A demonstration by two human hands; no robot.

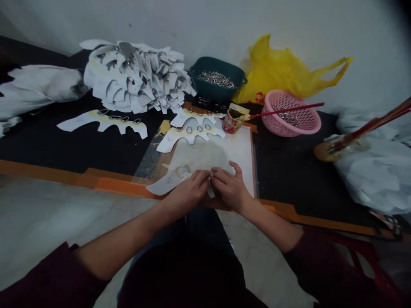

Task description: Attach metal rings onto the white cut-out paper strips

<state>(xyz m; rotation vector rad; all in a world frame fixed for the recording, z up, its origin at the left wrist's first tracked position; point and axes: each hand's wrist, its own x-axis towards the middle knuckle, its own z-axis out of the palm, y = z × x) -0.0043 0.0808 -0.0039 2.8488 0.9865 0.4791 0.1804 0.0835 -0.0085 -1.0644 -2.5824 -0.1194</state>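
Note:
A white cut-out piece (165, 183) with a metal ring on it lies at the front edge of the white board (242, 147). My left hand (195, 187) is closed on this piece, its fingers pinched near the middle. Right beside it, my right hand (228, 185) pinches the same piece, thumb lifted apart; the fingertips of both hands meet and hide what is between them. Behind the hands, another white piece with metal rings (189, 136) rests on the board, and a similar one (192, 116) lies farther back.
A ringed piece (105, 121) lies left, before a heap of white pieces (128, 81). Behind stand a green basin (205, 64) of metal rings, a yellow bag (276, 68), a glue tin (231, 122) with a red stick, and a pink basket (289, 124). Brushes (362, 130) jut in at right.

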